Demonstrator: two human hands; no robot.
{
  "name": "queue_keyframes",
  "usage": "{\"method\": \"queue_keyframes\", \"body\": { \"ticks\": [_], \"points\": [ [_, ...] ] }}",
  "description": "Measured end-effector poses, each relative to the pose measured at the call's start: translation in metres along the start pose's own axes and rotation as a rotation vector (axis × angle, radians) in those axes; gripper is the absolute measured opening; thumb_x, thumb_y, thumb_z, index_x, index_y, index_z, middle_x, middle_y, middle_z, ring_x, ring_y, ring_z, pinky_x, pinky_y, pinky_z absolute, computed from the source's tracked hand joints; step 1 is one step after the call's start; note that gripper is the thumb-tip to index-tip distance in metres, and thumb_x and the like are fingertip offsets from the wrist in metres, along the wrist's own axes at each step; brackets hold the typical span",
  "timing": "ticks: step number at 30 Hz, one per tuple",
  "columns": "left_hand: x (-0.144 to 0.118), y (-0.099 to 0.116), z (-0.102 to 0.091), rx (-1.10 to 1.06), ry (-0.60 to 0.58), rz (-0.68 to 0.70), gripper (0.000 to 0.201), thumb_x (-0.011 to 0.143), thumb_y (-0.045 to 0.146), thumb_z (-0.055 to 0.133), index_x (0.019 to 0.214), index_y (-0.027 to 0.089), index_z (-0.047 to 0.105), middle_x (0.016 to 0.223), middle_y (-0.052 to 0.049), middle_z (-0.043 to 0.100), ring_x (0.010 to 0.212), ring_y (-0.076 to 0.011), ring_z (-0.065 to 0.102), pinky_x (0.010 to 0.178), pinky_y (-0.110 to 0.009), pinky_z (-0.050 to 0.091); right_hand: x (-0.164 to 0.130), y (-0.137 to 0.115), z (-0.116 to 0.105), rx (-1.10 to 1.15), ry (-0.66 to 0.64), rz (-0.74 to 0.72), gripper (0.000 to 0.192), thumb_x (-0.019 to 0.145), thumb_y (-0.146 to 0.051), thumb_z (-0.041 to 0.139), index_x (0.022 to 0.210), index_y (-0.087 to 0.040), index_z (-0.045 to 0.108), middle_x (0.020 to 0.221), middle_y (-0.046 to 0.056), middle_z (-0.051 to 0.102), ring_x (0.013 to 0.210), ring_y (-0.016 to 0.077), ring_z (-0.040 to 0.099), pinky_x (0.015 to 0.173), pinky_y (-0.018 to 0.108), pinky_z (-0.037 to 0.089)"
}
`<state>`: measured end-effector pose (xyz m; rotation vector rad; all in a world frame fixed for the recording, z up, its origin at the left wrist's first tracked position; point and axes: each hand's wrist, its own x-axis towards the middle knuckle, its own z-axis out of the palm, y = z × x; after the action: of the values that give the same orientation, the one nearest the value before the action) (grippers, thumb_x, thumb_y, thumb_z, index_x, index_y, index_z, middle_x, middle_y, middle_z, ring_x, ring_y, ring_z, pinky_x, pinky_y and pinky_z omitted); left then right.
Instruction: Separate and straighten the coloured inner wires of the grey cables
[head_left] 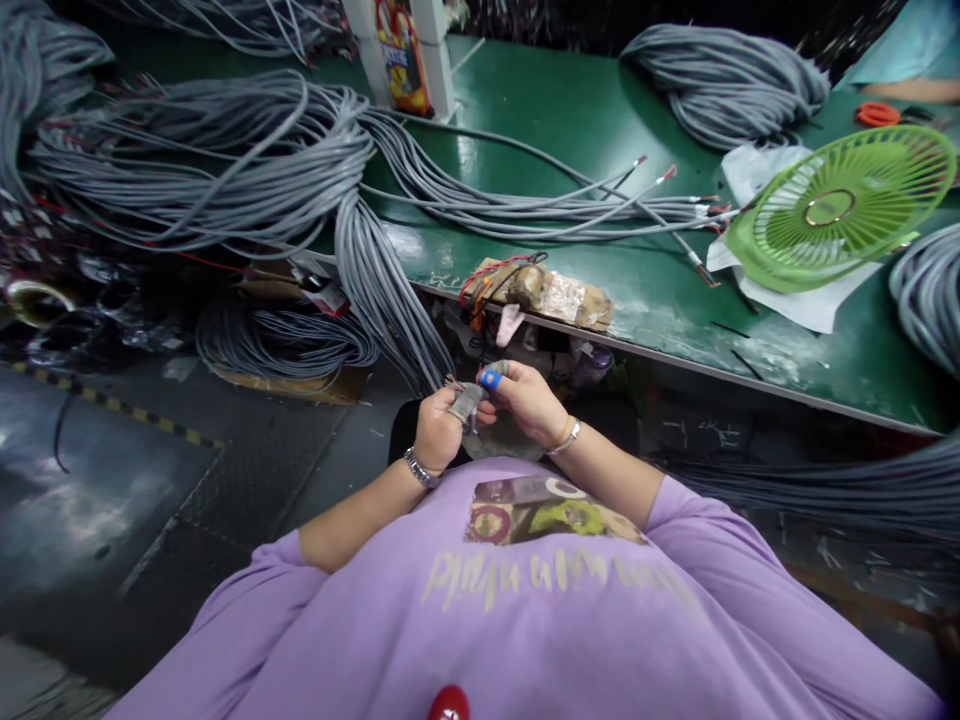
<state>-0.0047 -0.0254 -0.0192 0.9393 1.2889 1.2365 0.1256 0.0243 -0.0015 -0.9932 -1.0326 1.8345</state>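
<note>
Close to my body, just below the bench edge, my two hands are almost touching. My left hand (441, 432) is closed round the end of a grey cable, with thin wire ends showing above the fingers. A grey wrap covers its thumb. My right hand (534, 403) is closed in a pinch beside it, with blue tape on one finger and a grey wrap on another; what lies between its fingertips is too small to make out. A thick bundle of grey cables (386, 290) hangs over the bench edge down to my left hand.
On the green bench (517, 100) lie a large cable coil (225, 170), cables with stripped ends (525, 215), a taped wooden block (555, 295) and a green fan (832, 205). Another coil (727, 85) lies at the back. A person's sleeve (907, 45) shows at far right.
</note>
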Motion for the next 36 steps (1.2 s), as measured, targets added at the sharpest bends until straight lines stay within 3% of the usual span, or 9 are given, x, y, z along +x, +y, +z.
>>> {"method": "queue_keyframes", "body": {
  "ticks": [3, 5, 12, 21, 33, 36],
  "points": [
    [-0.003, 0.007, 0.0, 0.084, -0.107, -0.028, 0.032, 0.07, 0.045, 0.074, 0.068, 0.015, 0.065, 0.06, -0.006, 0.07, 0.051, -0.0173, 0.066, 0.052, -0.027, 0.054, -0.002, -0.003, 0.002, -0.097, -0.038, -0.029, 0.036, 0.063, -0.046, 0.078, 0.071, -0.018, 0.057, 0.053, -0.004, 0.054, 0.044, 0.0078, 0.044, 0.043, 0.022, 0.035],
    [-0.003, 0.008, 0.0, 0.099, -0.114, -0.026, 0.032, 0.069, 0.045, 0.074, 0.066, 0.014, 0.065, 0.06, -0.006, 0.07, 0.051, -0.0167, 0.066, 0.052, -0.026, 0.054, -0.003, -0.004, 0.003, -0.151, -0.018, -0.063, 0.034, 0.063, -0.044, 0.078, 0.07, -0.017, 0.057, 0.056, -0.004, 0.055, 0.048, 0.0082, 0.046, 0.046, 0.023, 0.038],
    [0.001, 0.0, 0.0, -0.139, 0.084, -0.027, 0.032, 0.07, 0.045, 0.073, 0.076, 0.015, 0.065, 0.06, -0.003, 0.069, 0.048, -0.0148, 0.064, 0.05, -0.026, 0.053, 0.002, 0.003, 0.001, -0.04, 0.107, -0.09, 0.031, 0.067, -0.042, 0.074, 0.069, -0.017, 0.057, 0.057, -0.005, 0.049, 0.051, 0.0055, 0.038, 0.047, 0.019, 0.033],
    [0.003, 0.003, 0.001, -0.178, 0.144, -0.039, 0.032, 0.068, 0.044, 0.073, 0.076, 0.015, 0.064, 0.059, -0.003, 0.068, 0.047, -0.0145, 0.063, 0.049, -0.026, 0.053, -0.001, 0.001, -0.015, 0.053, -0.014, 0.111, 0.041, 0.063, -0.049, 0.078, 0.082, -0.016, 0.061, 0.072, -0.003, 0.057, 0.055, 0.0047, 0.045, 0.05, 0.018, 0.04],
    [0.005, -0.005, 0.001, 0.009, -0.041, -0.042, 0.03, 0.072, 0.044, 0.071, 0.067, 0.015, 0.064, 0.061, -0.004, 0.07, 0.049, -0.0152, 0.064, 0.05, -0.026, 0.052, 0.001, -0.005, -0.006, -0.096, -0.035, -0.04, 0.037, 0.061, -0.046, 0.079, 0.071, -0.016, 0.06, 0.057, -0.003, 0.055, 0.051, 0.0079, 0.045, 0.048, 0.022, 0.037],
    [0.005, -0.005, 0.001, -0.007, -0.012, -0.034, 0.03, 0.073, 0.044, 0.07, 0.068, 0.015, 0.064, 0.06, -0.004, 0.069, 0.048, -0.0145, 0.064, 0.049, -0.025, 0.051, 0.0, -0.003, -0.006, -0.101, -0.025, -0.055, 0.034, 0.062, -0.043, 0.079, 0.073, -0.015, 0.064, 0.062, -0.002, 0.058, 0.054, 0.008, 0.046, 0.051, 0.023, 0.038]
  ]
}}
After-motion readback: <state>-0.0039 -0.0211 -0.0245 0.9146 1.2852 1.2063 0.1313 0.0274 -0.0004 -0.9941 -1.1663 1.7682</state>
